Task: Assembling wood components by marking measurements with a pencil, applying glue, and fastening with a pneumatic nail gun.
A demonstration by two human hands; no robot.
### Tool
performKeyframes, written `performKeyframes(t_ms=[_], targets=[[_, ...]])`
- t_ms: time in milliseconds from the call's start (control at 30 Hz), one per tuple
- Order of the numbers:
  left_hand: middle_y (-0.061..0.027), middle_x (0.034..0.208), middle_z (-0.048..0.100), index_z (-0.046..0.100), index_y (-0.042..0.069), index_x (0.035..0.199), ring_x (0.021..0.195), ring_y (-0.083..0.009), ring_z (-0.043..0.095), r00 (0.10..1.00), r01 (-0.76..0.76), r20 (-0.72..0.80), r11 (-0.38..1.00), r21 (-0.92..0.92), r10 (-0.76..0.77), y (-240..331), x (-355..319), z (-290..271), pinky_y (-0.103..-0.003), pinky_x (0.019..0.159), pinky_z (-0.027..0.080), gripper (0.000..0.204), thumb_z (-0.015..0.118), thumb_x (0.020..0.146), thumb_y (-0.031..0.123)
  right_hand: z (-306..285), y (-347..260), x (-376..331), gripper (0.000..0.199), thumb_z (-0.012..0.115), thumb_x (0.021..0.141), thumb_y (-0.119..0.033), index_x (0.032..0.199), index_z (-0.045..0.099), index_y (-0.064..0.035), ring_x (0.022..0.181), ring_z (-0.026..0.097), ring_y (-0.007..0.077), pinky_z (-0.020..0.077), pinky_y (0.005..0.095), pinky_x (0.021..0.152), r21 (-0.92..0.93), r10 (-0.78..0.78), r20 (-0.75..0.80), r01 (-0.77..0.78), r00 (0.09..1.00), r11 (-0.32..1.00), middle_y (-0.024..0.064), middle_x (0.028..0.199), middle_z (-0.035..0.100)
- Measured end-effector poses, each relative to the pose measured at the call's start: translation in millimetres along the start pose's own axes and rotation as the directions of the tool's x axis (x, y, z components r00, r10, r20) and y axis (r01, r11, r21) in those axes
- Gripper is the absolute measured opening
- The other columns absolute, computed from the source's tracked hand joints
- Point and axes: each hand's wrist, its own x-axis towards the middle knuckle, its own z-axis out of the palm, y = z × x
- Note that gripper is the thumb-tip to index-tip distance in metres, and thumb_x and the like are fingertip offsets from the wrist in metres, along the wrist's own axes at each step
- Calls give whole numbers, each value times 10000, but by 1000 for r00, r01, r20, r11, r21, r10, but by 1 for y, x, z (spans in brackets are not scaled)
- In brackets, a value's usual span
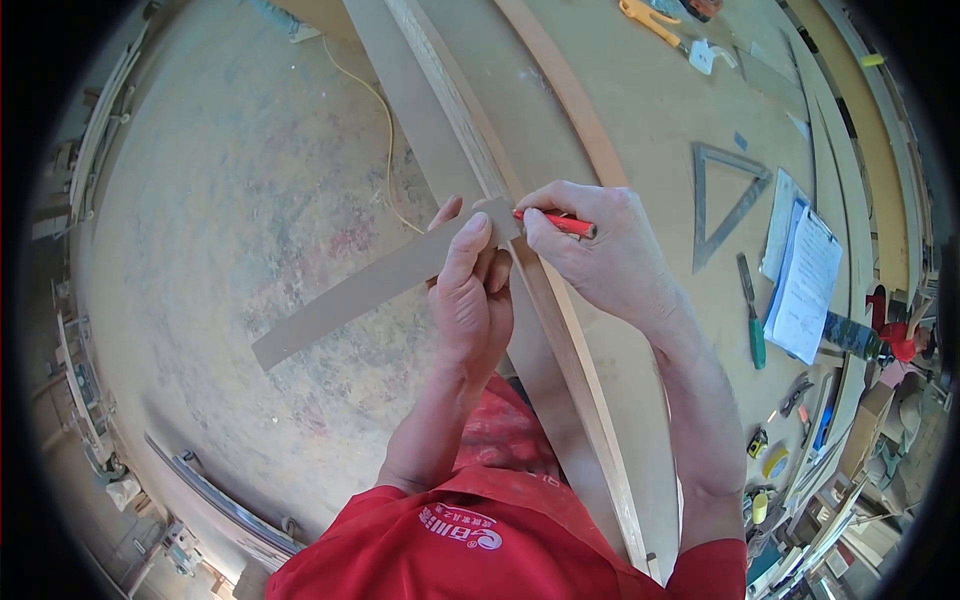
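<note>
A flat grey-brown strip (pixel 350 297) is pinched in my left hand (pixel 468 285), thumb on top and fingers beneath. Its right end lies across a long, narrow wooden strip (pixel 565 340) that runs along the workbench edge. In my right hand (pixel 600 240) is a red pencil (pixel 568 226), its tip against the flat strip's right end, over the wood. Whether the tip touches the flat strip or the wood beside it is too small to tell.
A second wooden strip (pixel 575 95) lies further right on the workbench (pixel 640 400). Around it are a triangle square (pixel 700 210), a clipboard with papers (pixel 808 280), a green-handled chisel (pixel 752 312), a tape measure (pixel 758 441) and a yellow-handled tool (pixel 648 20). A yellow cord (pixel 388 140) trails over the floor.
</note>
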Motion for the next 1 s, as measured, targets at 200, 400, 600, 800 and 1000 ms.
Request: performKeyframes(t_ms=[200, 400, 600, 800, 1000], targets=[[39, 824, 527, 356, 12, 1469, 597, -9, 374, 1000, -7, 1, 1000, 9, 7, -47, -83, -40, -205, 522, 297, 595, 656, 958, 66, 11, 30, -106, 161, 632, 908, -85, 999, 720, 14, 709, 669, 140, 530, 279, 679, 30, -4, -43, 6, 999, 1000, 118, 793, 704], [17, 914, 587, 331, 12, 1480, 606, -8, 383, 1000, -15, -10, 1000, 9, 16, -79, -94, -73, -204, 530, 305, 616, 655, 959, 72, 29, 63, -134, 155, 642, 903, -75, 1006, 725, 7, 709, 667, 134, 529, 274, 672, -9, -55, -70, 55, 996, 998, 107, 788, 702], [5, 958, 608, 325, 15, 1489, 605, -9, 384, 1000, 8, -4, 1000, 19, -8, -114, -156, -99, -206, 533, 312, 624, 652, 961, 74, 29, 80, -211, 161, 652, 901, -78, 1018, 723, 8, 709, 667, 129, 529, 275, 667, 7, -30, -89, 30, 996, 1000, 108, 781, 697], [12, 923, 593, 321, 17, 1494, 602, -12, 379, 999, -39, 13, 999, -3, 39, -153, -310, -114, -208, 533, 312, 618, 639, 965, 56, 12, 63, -369, 171, 650, 900, -89, 1018, 720, 12, 708, 674, 149, 533, 282, 675, 3, -39, -62, 39, 997, 999, 120, 783, 699], [26, 846, 543, 321, 12, 1492, 599, -13, 376, 995, -59, 74, 997, -53, 63, -205, -475, -152, -210, 530, 310, 612, 634, 967, 49, 7, 61, -544, 177, 644, 899, -101, 1006, 716, 21, 707, 683, 181, 537, 288, 687, -16, -67, -32, 67, 997, 998, 137, 797, 706]])
